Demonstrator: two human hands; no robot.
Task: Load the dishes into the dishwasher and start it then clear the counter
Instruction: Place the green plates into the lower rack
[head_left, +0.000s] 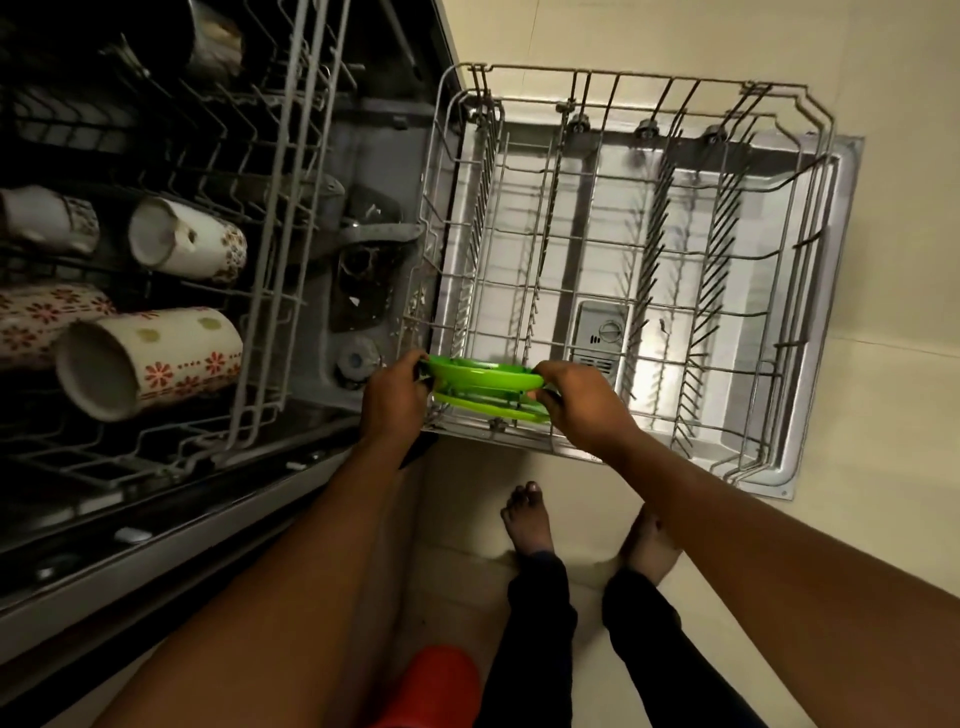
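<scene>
Currently | we held the green plate (483, 375) at the near-left corner of the lower rack (800, 291) | left grip (396, 400) and right grip (582, 408) each curled on opposite rims | judged light, stiff plastic, maybe slippery; rims seemed the best hold.

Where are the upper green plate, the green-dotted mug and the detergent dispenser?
upper green plate (483, 372): head view, middle of its top face.
green-dotted mug (176, 349): head view, its side wall.
detergent dispenser (609, 331): head view, on its round cap.
</scene>
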